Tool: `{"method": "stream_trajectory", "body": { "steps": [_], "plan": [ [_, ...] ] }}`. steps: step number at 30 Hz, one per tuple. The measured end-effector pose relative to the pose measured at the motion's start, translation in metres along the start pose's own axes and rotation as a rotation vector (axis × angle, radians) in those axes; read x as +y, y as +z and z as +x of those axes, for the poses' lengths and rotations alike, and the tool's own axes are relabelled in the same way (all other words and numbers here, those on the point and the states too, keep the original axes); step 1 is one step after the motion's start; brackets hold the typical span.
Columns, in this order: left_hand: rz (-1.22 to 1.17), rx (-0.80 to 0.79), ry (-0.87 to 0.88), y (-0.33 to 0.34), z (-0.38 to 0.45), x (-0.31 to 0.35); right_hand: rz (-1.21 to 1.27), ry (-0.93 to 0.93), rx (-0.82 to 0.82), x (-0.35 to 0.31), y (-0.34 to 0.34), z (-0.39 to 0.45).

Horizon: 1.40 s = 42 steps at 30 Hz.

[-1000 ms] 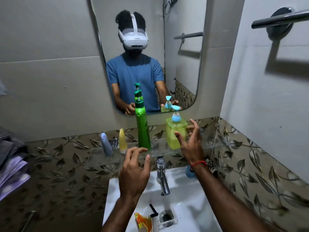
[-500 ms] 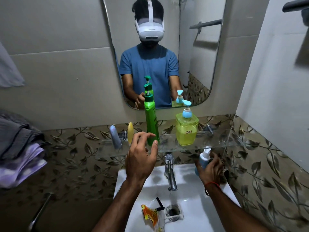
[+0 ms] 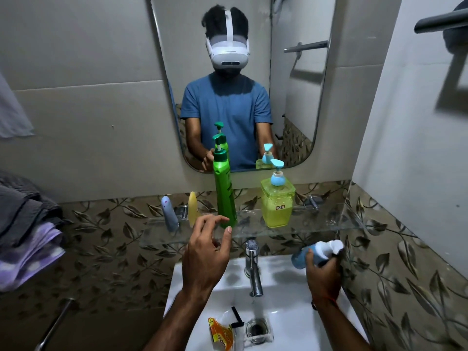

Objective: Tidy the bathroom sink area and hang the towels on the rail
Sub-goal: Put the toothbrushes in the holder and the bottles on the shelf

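Observation:
My right hand [image 3: 323, 274] grips a small blue bottle with a white cap [image 3: 314, 252], tilted, above the right rim of the white sink [image 3: 291, 323]. My left hand [image 3: 206, 254] hovers open, fingers spread, just in front of the glass shelf [image 3: 316, 225] near the tall green pump bottle [image 3: 224, 191]. A yellow-green soap dispenser [image 3: 277, 203] with a blue pump also stands on the shelf. Grey and purple towels [image 3: 27, 236] are piled at the left. A dark towel rail [image 3: 440, 20] juts from the right wall at the top.
A grey tube [image 3: 169, 214] and a yellow tube [image 3: 193, 209] stand at the shelf's left end. A chrome tap [image 3: 253, 269] rises behind the basin. An orange wrapper [image 3: 219, 334] and a black-and-white item lie by the drain [image 3: 257, 328]. A mirror [image 3: 240, 82] hangs above.
My right hand dropped from the soap dispenser to the sink's right side, took hold of the blue bottle and lifted it, tilting it. My left hand stayed by the shelf.

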<state>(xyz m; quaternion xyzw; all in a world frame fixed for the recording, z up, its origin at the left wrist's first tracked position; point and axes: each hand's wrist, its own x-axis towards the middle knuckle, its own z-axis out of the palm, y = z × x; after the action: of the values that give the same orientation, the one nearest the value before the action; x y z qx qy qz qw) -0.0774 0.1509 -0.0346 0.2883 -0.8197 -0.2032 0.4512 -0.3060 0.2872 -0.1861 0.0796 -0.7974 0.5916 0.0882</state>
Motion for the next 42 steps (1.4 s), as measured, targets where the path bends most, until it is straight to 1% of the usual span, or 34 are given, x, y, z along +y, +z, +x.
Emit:
{"method": "stream_trajectory", "body": {
  "steps": [2,3,5,6,8,10,12,14,19,24,26,29,31,33,37,42],
  "plan": [
    [0.000,-0.001,0.001,-0.001,-0.003,0.000,0.225,-0.171,0.064,-0.022,-0.019,-0.004],
    [0.003,0.000,0.000,-0.001,-0.005,-0.001,0.299,-0.267,0.090,-0.037,-0.029,-0.001],
    [0.010,-0.003,-0.014,-0.001,-0.009,-0.001,0.370,-0.437,0.110,-0.069,-0.044,0.013],
    [0.006,-0.007,-0.018,-0.001,-0.010,-0.001,0.371,-0.482,0.109,-0.085,-0.047,0.025],
    [-0.006,-0.012,-0.016,-0.002,-0.013,0.000,0.331,-0.468,0.082,-0.113,-0.046,0.052],
    [-0.013,-0.014,-0.001,-0.003,-0.015,0.003,0.222,-0.452,0.014,-0.130,-0.038,0.074],
    [-0.012,-0.008,0.014,-0.007,-0.017,0.005,0.089,-0.468,-0.044,-0.130,-0.027,0.086],
    [-0.009,0.006,0.014,-0.012,-0.020,0.005,0.033,-0.481,-0.054,-0.125,-0.018,0.092],
    [0.007,0.055,-0.021,-0.027,-0.023,-0.002,0.038,-0.467,-0.068,-0.118,-0.004,0.096],
    [0.025,0.084,-0.031,-0.043,-0.019,-0.008,0.072,-0.445,-0.085,-0.119,-0.004,0.093],
    [0.049,0.111,-0.034,-0.052,-0.018,-0.012,0.038,-0.443,-0.034,-0.120,-0.007,0.087],
    [0.090,0.144,-0.060,-0.068,-0.018,-0.025,0.003,-0.472,0.171,-0.126,-0.012,0.068],
    [0.136,0.164,-0.094,-0.082,-0.021,-0.037,0.060,-0.591,0.234,-0.136,-0.011,0.045],
    [0.164,0.196,-0.128,-0.097,-0.022,-0.049,0.108,-0.740,0.176,-0.149,-0.003,0.012],
    [0.217,0.273,-0.139,-0.140,-0.022,-0.083,0.136,-1.004,-0.067,-0.186,0.033,-0.073],
    [0.310,0.335,-0.164,-0.201,-0.017,-0.132,0.143,-1.190,-0.406,-0.244,0.094,-0.159]
  ]
}}
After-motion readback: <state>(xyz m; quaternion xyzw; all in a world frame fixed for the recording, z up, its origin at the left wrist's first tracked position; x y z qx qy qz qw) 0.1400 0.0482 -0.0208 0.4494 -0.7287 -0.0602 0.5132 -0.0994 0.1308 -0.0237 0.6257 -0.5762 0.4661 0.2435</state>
